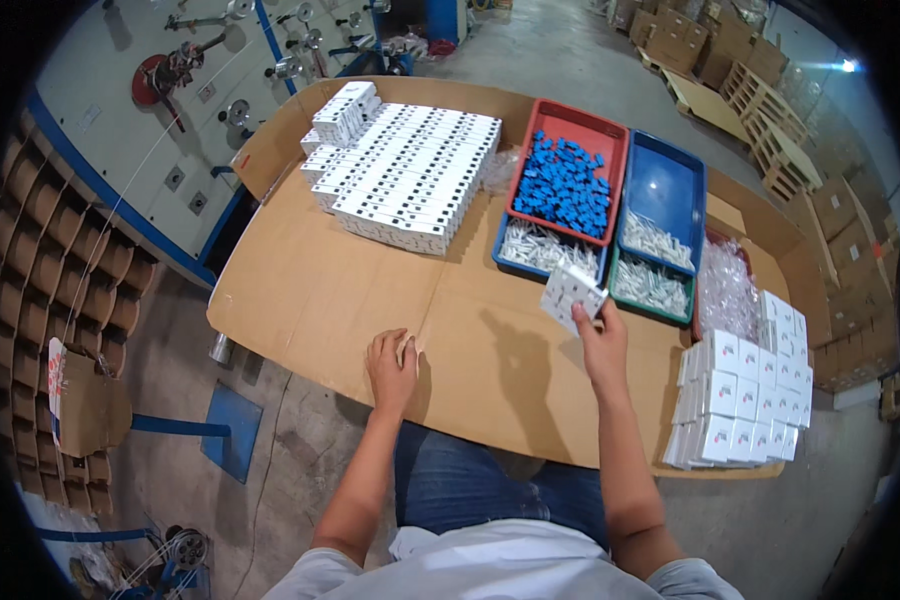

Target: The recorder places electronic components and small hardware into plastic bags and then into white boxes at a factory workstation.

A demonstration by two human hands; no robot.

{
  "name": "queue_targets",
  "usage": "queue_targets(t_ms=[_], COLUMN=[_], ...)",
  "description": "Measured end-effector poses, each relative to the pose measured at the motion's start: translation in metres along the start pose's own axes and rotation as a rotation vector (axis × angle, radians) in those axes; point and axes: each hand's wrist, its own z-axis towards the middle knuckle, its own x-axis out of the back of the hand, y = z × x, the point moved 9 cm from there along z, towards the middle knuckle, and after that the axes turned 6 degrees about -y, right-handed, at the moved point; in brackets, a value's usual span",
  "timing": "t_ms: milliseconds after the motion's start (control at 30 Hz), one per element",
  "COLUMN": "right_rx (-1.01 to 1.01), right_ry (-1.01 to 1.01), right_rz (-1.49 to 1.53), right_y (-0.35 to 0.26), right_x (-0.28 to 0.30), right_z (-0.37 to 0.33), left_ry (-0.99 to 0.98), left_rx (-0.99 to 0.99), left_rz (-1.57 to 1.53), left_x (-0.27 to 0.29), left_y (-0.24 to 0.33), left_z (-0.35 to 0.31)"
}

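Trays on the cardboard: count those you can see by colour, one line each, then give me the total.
Red trays: 2
Blue trays: 2
Green tray: 1
Total: 5

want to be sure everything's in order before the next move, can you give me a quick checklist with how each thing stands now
1. White piece held: ok, the right hand grips the white piece at its edge.
2. Left hand free: ok, the left hand appears empty, over the cardboard.
3. Blue parts uncovered: ok, the blue parts lie loose in the red tray.
4. White piece's far side: cannot tell, it is turned away.
5. Left block of white pieces level on top: not ok, a few pieces are piled higher at its far left corner.
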Motion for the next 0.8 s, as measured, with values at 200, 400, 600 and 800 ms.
queue_targets(t_ms=[200, 400, 600, 800], right_rx=[0.186, 0.374, 0.503, 0.422], right_ry=[-0.083, -0.146, -0.004, 0.036], right_rz=[0.075, 0.105, -0.24, -0.316], right_y=[-0.043, -0.081, -0.1, -0.111], right_x=[-0.086, -0.188, -0.287, -0.353], right_z=[0.169, 0.335, 0.45, 0.489], left_ry=[0.049, 0.002, -0.045, -0.059], left_rx=[-0.035, 0.011, 0.085, 0.13], left_rz=[0.148, 0.086, 0.077, 0.066], left_x=[0.012, 0.0, 0.007, 0.005], left_y=[0.008, 0.004, -0.002, -0.011], left_z=[0.0, 0.012, 0.018, 0.019])
